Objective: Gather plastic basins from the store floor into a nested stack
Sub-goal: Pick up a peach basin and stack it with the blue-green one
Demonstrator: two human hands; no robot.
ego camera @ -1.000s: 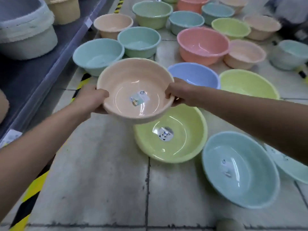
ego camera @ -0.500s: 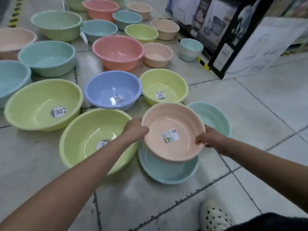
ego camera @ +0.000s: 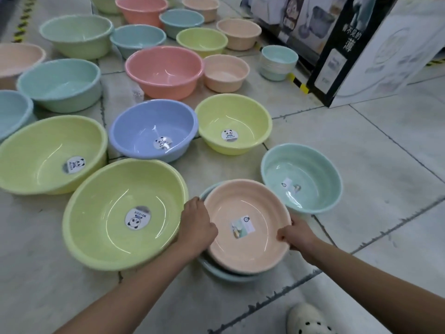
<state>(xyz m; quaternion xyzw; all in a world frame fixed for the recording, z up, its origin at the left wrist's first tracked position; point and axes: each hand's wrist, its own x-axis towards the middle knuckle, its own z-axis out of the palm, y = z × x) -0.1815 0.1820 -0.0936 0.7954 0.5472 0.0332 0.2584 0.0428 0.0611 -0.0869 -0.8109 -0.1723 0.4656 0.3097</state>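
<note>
Left hand (ego camera: 198, 225) and right hand (ego camera: 295, 233) grip opposite rims of peach basin (ego camera: 248, 225), nested in teal basin (ego camera: 224, 273) on tiled floor (ego camera: 361, 165). Large yellow-green basin (ego camera: 122, 213) just left; mint basin (ego camera: 301, 177) beyond right.

Printed cartons (ego camera: 375, 59), white perforated shoe (ego camera: 306, 319)

Looked like a shop aisle. Held many new plastic basins (ego camera: 154, 131) in pastel green, blue, pink and peach, set out side by side across pale floor tiles (ego camera: 361, 153). Bore round panda brand stickers (ego camera: 138, 218) inside several basins, with small printed labels inside others. Had large retail boxes (ego camera: 375, 51) printed with product pictures and Chinese lettering standing at the upper right. Was marked with yellow-and-black striped tape (ego camera: 298, 83) on the floor beside the boxes and again at the far upper left.
</note>
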